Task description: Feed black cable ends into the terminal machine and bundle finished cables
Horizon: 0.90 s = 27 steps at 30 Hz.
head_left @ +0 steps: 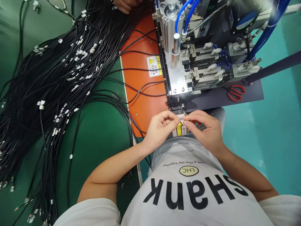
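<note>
My left hand (160, 128) and my right hand (207, 127) meet just in front of the machine's black jaw (175, 105). Both pinch a small metal connector (181, 119) between their fingertips, above a white label with a yellow arrow (180, 129). A thin black cable (138, 94) leads from the left across the orange plate (138, 78) towards my hands; whether it ends in the connector is hidden by my fingers.
A big bundle of black cables with metal ends (54, 81) covers the green table (98, 131) at left. The machine with its silver cylinder (175, 50) and blue hoses stands ahead. Red scissors (236, 92) lie at right. Another person's hand (124, 4) shows at the top.
</note>
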Available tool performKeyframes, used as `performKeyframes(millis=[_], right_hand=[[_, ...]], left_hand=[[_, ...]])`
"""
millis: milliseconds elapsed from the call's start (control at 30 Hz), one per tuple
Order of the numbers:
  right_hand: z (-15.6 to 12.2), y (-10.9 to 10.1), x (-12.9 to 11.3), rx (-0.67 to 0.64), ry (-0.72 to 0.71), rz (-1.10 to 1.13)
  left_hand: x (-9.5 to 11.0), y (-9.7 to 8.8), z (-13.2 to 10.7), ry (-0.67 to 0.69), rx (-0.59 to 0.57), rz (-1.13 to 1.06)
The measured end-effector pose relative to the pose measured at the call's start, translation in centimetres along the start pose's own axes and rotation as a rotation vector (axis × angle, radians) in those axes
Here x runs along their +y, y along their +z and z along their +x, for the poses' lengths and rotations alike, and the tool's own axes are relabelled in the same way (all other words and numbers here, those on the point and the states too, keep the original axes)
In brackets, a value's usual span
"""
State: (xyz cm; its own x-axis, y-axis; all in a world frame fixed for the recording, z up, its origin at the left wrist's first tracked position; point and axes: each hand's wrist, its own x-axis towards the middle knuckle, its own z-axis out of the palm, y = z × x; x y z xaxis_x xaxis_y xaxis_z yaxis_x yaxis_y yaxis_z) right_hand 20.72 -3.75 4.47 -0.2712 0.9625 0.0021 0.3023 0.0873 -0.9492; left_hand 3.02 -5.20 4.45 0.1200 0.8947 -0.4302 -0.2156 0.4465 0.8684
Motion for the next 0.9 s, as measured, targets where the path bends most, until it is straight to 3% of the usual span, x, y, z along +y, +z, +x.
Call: performKeyframes(millis=[300, 433, 533, 700, 900], right_hand=[[0.1, 0.5, 0.2, 0.069, -0.012, -0.012], [0.3, 0.4, 1.3, 0.053, 0.078, 0.067], [0.8, 0.0, 2.6, 0.055, 0.156, 0.148], [3.0, -0.2, 4.8, 0.068, 0.287, 0.306], [4.8, 0.7, 6.6, 0.099, 0.354, 0.381]], left_hand=[[0.5, 0.4, -0.1, 0.02, 0.01, 0.101], [0.0, 0.3, -0.1, 0.053, 0.002, 0.203], [-0.4, -0.5, 0.2, 0.189, 0.005, 0.443], [-0.3, -2.0, 1.8, 0.563, 0.024, 0.944], [-0.7, -3.3, 4.0, 0.739, 0.039, 1.092]])
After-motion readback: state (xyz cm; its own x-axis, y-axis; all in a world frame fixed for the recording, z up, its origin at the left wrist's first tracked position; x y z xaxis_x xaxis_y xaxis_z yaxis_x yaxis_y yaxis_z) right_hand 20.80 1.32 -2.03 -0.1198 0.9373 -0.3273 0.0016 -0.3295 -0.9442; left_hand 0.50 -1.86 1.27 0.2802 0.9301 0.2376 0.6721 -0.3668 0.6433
